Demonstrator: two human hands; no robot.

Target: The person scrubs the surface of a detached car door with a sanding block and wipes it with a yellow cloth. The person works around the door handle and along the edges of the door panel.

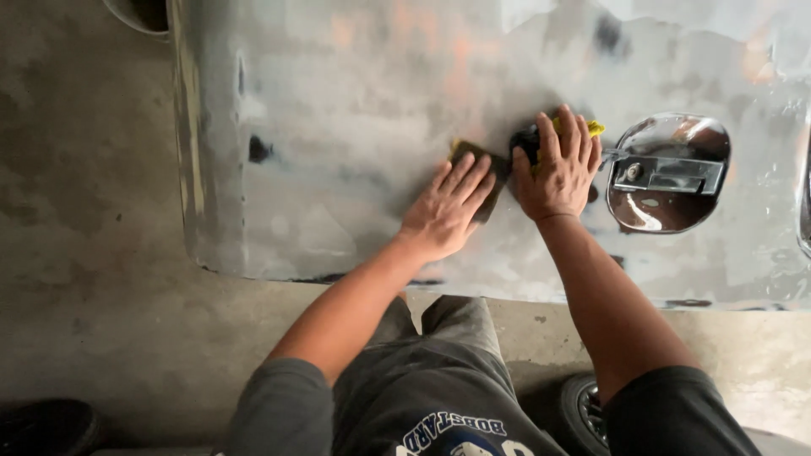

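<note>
On the sanded grey car panel [355,110], the left hand [446,209] presses flat and open on a dark sanding pad [486,160] while the right hand [557,165] grips a black-and-yellow tool [591,127] beside the chrome door-handle recess [667,173].

I saw a bare grey concrete floor [93,279] filling the left and bottom of the frame, stained and dull under flat light. A black tyre [581,411] sat at lower right, another dark tyre [46,426] at lower left.
</note>
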